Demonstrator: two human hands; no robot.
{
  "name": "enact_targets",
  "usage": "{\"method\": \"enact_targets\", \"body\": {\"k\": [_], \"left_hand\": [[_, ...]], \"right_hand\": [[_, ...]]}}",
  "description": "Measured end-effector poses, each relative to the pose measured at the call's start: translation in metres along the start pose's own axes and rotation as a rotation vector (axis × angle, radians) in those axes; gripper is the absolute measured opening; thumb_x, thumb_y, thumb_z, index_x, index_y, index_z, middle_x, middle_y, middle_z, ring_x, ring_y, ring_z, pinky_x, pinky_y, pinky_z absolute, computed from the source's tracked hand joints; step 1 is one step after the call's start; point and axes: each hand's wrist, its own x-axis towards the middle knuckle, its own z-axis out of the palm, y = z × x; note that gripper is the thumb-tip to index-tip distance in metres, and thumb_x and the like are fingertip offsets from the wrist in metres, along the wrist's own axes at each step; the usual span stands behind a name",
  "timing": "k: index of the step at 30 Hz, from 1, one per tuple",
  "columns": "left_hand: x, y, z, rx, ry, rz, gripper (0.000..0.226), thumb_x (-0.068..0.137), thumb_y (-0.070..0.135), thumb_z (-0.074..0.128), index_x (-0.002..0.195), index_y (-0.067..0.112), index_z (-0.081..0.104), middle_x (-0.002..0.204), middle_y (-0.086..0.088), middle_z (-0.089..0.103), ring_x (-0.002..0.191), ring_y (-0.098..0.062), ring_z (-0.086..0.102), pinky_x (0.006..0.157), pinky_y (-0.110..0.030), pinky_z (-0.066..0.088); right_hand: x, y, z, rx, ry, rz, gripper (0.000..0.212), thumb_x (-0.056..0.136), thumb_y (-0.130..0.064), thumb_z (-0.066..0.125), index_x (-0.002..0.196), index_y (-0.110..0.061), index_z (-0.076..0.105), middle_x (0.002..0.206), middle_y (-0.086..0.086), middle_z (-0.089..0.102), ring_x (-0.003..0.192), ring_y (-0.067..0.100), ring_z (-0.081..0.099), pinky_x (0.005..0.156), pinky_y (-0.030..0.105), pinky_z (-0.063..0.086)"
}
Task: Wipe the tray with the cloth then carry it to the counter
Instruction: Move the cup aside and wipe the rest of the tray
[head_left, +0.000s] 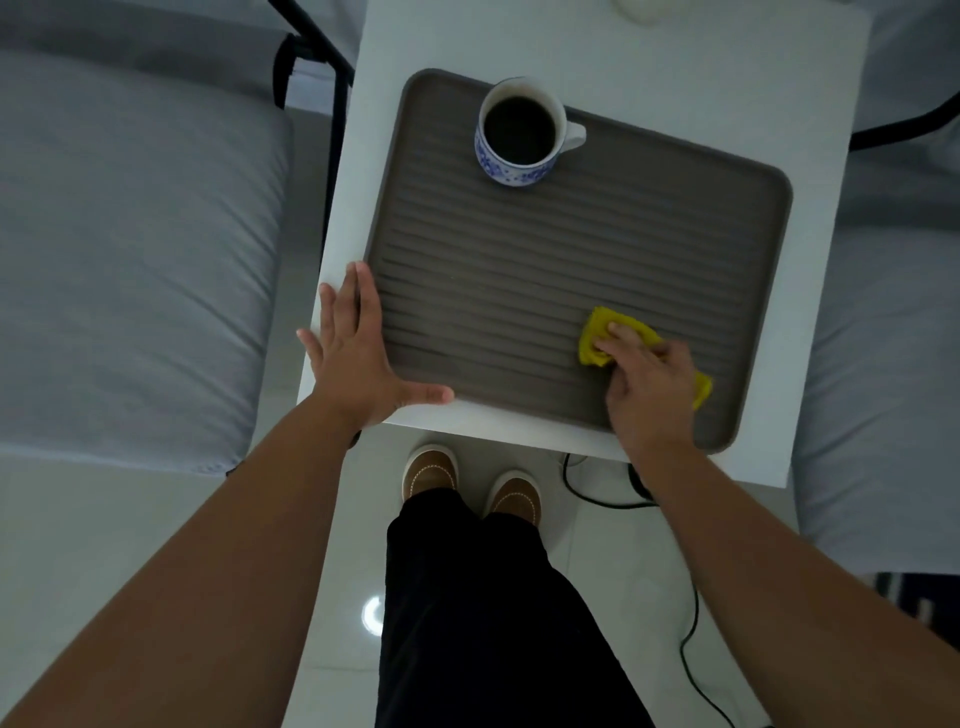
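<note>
A grey-brown ribbed tray (519, 249) lies on a small white table (675, 62). My right hand (649, 384) presses a crumpled yellow cloth (597, 338) onto the tray's near right part, its fingers closed over it. My left hand (358, 348) lies flat with fingers spread on the tray's near left corner and the table edge, holding nothing. A white cup with blue pattern (519, 135), filled with dark liquid, stands on the tray's far left part.
Grey cushioned seats flank the table on the left (130, 249) and right (883, 364). A black metal frame (332, 104) stands at the table's far left. A black cable (691, 623) runs over the white tiled floor by my feet (467, 483).
</note>
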Motion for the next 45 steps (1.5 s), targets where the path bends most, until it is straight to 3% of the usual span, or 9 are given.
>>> {"method": "enact_targets", "body": {"k": [4, 11, 18, 22, 30, 35, 39, 42, 45], "left_hand": [[0.003, 0.001, 0.002, -0.015, 0.013, 0.011, 0.157, 0.036, 0.08, 0.073, 0.141, 0.034, -0.035, 0.158, 0.008, -0.024, 0.144, -0.021, -0.026, 0.111, -0.057, -0.012], [0.001, 0.0, 0.006, -0.031, 0.026, -0.006, 0.157, 0.034, 0.08, 0.072, 0.142, 0.035, -0.034, 0.159, 0.01, -0.021, 0.144, -0.019, -0.025, 0.11, -0.058, -0.011], [-0.001, 0.0, 0.004, -0.025, 0.028, 0.0, 0.156, 0.036, 0.08, 0.072, 0.14, 0.037, -0.036, 0.158, 0.011, -0.021, 0.144, -0.021, -0.025, 0.11, -0.057, -0.012], [0.002, 0.0, 0.004, -0.016, 0.031, 0.013, 0.156, 0.037, 0.081, 0.072, 0.138, 0.036, -0.038, 0.158, 0.01, -0.022, 0.144, -0.021, -0.025, 0.11, -0.058, -0.011], [0.007, 0.001, 0.008, -0.04, 0.05, -0.012, 0.158, 0.032, 0.082, 0.07, 0.14, 0.035, -0.036, 0.158, 0.013, -0.019, 0.144, -0.019, -0.023, 0.106, -0.054, -0.013], [0.0, 0.0, 0.007, -0.079, 0.041, -0.025, 0.156, 0.033, 0.082, 0.07, 0.141, 0.038, -0.034, 0.158, 0.015, -0.021, 0.144, -0.015, -0.025, 0.107, -0.05, -0.016], [0.0, -0.001, 0.003, -0.078, 0.044, -0.027, 0.155, 0.033, 0.082, 0.068, 0.142, 0.037, -0.032, 0.158, 0.015, -0.022, 0.143, -0.015, -0.026, 0.108, -0.05, -0.015], [0.0, -0.002, 0.003, -0.066, 0.039, -0.024, 0.155, 0.033, 0.083, 0.068, 0.142, 0.037, -0.033, 0.157, 0.015, -0.024, 0.143, -0.016, -0.027, 0.108, -0.052, -0.014], [0.001, 0.002, 0.006, -0.068, 0.023, -0.016, 0.156, 0.033, 0.083, 0.068, 0.141, 0.037, -0.035, 0.156, 0.015, -0.025, 0.142, -0.016, -0.028, 0.107, -0.052, -0.014]], "right_hand": [[0.047, -0.071, 0.03, 0.03, -0.091, -0.15, 0.039, 0.08, 0.002, 0.06, 0.111, -0.019, 0.069, 0.12, 0.001, 0.067, 0.079, 0.036, 0.053, 0.067, 0.036, 0.048], [0.107, -0.144, 0.067, -0.11, -0.339, -0.435, 0.047, 0.092, -0.009, 0.042, 0.133, -0.029, 0.049, 0.146, -0.008, 0.044, 0.111, 0.034, 0.042, 0.09, 0.041, 0.038], [0.069, -0.049, 0.034, -0.021, -0.06, -0.085, 0.048, 0.081, 0.004, 0.053, 0.121, -0.019, 0.063, 0.133, 0.0, 0.059, 0.082, 0.036, 0.047, 0.075, 0.037, 0.048], [0.076, -0.07, 0.042, -0.025, -0.047, 0.12, 0.045, 0.085, -0.002, 0.049, 0.125, -0.019, 0.059, 0.138, -0.003, 0.054, 0.091, 0.035, 0.045, 0.077, 0.036, 0.044], [0.132, -0.176, 0.077, -0.122, -0.263, -0.254, 0.045, 0.091, -0.012, 0.036, 0.134, -0.02, 0.048, 0.147, -0.001, 0.042, 0.112, 0.035, 0.041, 0.089, 0.041, 0.038], [0.074, -0.141, 0.065, -0.133, -0.359, -0.512, 0.047, 0.087, -0.009, 0.054, 0.132, -0.021, 0.052, 0.143, -0.004, 0.048, 0.106, 0.037, 0.048, 0.08, 0.04, 0.046], [0.026, -0.088, 0.043, -0.121, -0.344, -0.682, 0.039, 0.077, -0.008, 0.065, 0.115, -0.018, 0.067, 0.126, -0.005, 0.063, 0.082, 0.033, 0.061, 0.069, 0.035, 0.054], [0.013, -0.039, 0.023, -0.125, -0.341, -0.689, 0.038, 0.086, 0.003, 0.046, 0.112, -0.013, 0.069, 0.126, 0.0, 0.063, 0.085, 0.032, 0.065, 0.072, 0.035, 0.05], [0.013, -0.014, 0.006, -0.081, -0.2, -0.596, 0.038, 0.076, 0.014, 0.059, 0.101, -0.009, 0.073, 0.116, 0.005, 0.068, 0.081, 0.028, 0.057, 0.074, 0.03, 0.046]]}}
